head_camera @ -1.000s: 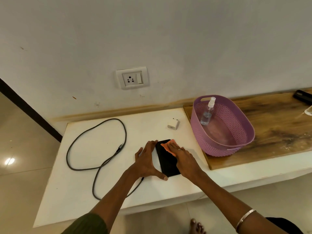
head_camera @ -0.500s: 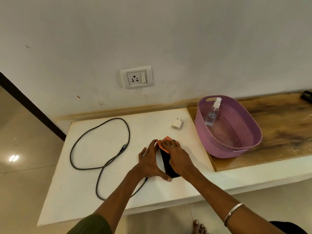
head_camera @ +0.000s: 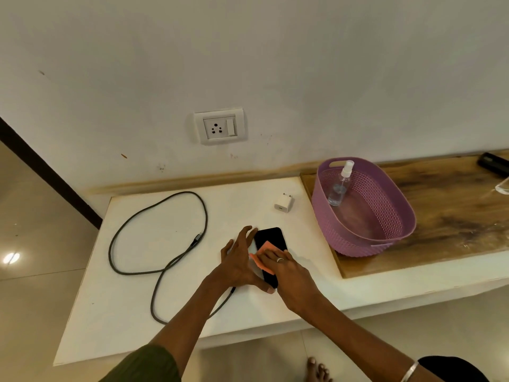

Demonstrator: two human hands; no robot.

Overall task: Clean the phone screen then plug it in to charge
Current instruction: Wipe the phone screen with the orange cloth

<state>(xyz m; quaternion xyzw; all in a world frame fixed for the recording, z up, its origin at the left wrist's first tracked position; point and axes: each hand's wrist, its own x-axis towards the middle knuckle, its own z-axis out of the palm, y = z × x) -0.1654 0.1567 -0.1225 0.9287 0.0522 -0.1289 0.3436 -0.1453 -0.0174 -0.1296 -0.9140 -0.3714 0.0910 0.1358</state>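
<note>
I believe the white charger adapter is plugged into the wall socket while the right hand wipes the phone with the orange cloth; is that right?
Not quite. In the head view the white charger adapter lies unplugged on the white table, and the wall socket has nothing in it. The rest holds: the right hand presses the orange cloth on the phone.

The orange cloth (head_camera: 264,250) and the right hand (head_camera: 292,274) cover the middle of the phone (head_camera: 271,237); only its far end and a strip of its near end show. Most of the cloth lies under the fingers (head_camera: 271,257). The cable (head_camera: 132,224) disappears under the wrist of the left hand (head_camera: 239,263) near the front edge of the desk (head_camera: 165,312). At the desk's right end, a dark object (head_camera: 494,164) and a clear one (head_camera: 504,186) are cut by the picture's edge
</note>
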